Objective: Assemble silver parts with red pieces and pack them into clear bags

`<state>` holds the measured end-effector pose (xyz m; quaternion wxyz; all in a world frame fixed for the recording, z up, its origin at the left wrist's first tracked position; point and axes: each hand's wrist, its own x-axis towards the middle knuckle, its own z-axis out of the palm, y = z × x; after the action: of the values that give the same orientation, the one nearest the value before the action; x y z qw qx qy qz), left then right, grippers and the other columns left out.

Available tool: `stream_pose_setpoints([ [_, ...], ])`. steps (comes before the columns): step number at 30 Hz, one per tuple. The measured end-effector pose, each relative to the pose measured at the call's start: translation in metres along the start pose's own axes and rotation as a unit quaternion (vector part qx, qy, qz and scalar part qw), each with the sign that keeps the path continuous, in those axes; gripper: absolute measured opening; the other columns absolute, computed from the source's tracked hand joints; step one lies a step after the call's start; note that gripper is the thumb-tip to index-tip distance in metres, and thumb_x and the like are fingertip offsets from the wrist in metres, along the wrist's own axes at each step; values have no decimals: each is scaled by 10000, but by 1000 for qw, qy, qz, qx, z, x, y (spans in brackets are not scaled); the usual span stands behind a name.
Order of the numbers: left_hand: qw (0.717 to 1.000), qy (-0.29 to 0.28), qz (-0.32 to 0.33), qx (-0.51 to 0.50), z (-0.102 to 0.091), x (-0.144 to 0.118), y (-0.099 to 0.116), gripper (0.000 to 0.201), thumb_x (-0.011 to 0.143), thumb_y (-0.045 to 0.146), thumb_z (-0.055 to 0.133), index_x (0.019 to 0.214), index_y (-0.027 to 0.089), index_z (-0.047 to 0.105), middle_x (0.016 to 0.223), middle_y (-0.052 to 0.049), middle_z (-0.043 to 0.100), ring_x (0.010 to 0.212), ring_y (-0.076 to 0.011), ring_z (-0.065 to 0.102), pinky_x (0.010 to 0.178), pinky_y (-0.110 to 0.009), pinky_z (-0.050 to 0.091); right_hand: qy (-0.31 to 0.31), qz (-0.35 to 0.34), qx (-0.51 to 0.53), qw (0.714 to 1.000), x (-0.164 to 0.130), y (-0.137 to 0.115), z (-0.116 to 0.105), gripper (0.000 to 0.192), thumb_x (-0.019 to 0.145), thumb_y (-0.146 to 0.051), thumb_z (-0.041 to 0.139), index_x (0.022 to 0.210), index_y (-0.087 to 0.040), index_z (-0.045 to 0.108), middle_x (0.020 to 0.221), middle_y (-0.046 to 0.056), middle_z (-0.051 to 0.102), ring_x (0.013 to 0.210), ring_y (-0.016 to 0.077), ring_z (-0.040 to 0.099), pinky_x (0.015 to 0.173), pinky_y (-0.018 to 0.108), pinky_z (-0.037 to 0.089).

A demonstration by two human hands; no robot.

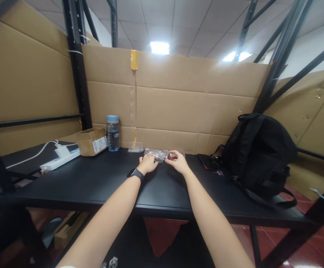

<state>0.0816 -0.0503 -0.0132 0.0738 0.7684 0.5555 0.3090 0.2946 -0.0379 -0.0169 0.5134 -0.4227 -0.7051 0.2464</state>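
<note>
Both my arms reach out over a black table [100,182]. My left hand [148,163], with a dark watch on its wrist, grips one end of a clear plastic bag [158,153] that lies near the table's back edge. My right hand [178,162] holds the bag's other end, where something small and red [171,158] shows at the fingertips. What the bag contains is too small to tell. A second small clear bag [135,149] lies just left of it, untouched.
A water bottle [113,133] with a blue cap, an open cardboard box [91,140] and a white power strip [60,159] with a plugged-in charger stand at the back left. A black backpack [259,152] sits at the right, a dark flat object [206,162] beside it. Cardboard walls surround the table.
</note>
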Motion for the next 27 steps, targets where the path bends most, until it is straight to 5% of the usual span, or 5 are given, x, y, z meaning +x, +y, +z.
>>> stream_pose_setpoints([
  [9, 994, -85, 52, 42, -2, -4, 6, 195, 826, 360, 633, 925, 276, 778, 1126, -112, 730, 1202, -366, 573, 1066, -586, 353, -75, 13, -100, 992, -3, 4, -6, 463, 581, -373, 865, 954, -169, 681, 883, 46, 735, 774, 191, 676, 754, 304, 535],
  [14, 991, -107, 75, 31, 2, -4, 11, 164, 832, 276, 606, 840, 280, 770, 1378, -47, 625, 1377, -353, 417, 1133, -584, 278, -98, 14, -155, 983, -4, 2, -8, 308, 614, -355, 844, 822, -164, 723, 809, 40, 740, 777, 201, 676, 752, 292, 514],
  [22, 980, -178, 85, 29, 3, -6, 10, 409, 808, 207, 570, 1104, 428, 745, 1482, -5, 552, 1453, -408, 304, 1106, -716, 178, -69, 41, -206, 975, -5, -1, -19, 285, 629, -305, 831, 864, -177, 731, 877, 54, 753, 852, 222, 693, 779, 294, 513],
  [27, 974, -200, 107, 23, 1, -5, 11, 436, 816, 195, 546, 1109, 457, 736, 1454, 38, 579, 1420, -359, 369, 1124, -659, 231, -102, 48, -208, 972, -6, -1, -20, 275, 611, -350, 848, 793, -185, 724, 777, 16, 732, 764, 196, 676, 694, 262, 496],
])
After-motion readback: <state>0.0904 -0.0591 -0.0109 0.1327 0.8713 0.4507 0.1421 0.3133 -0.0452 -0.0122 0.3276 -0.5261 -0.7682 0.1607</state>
